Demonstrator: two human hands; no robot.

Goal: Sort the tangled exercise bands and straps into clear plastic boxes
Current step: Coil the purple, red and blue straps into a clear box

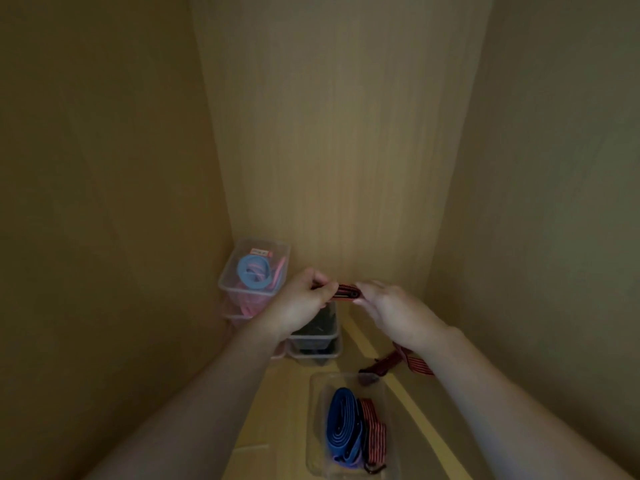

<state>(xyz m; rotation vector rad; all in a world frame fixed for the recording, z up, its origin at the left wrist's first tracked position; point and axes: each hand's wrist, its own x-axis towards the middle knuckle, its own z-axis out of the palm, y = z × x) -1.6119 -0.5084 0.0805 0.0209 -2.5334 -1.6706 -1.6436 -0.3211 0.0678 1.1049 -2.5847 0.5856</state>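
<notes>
Now, at ten o'clock from your hands, a clear box (273, 244) holds blue and pink bands (254, 270). Your left hand (301, 301) pinches the red-and-black strap (346, 292), and your right hand (393, 306) curls round its other end. At six o'clock, another box (313, 410) holds folded straps (343, 424).

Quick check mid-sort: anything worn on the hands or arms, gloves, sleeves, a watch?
Nothing shows. The left hand and right hand are ungloved, with no ring that I can make out in the dim light. The left forearm and right forearm are bare to the frame's edge: no sleeve, watch or wristband.
</notes>
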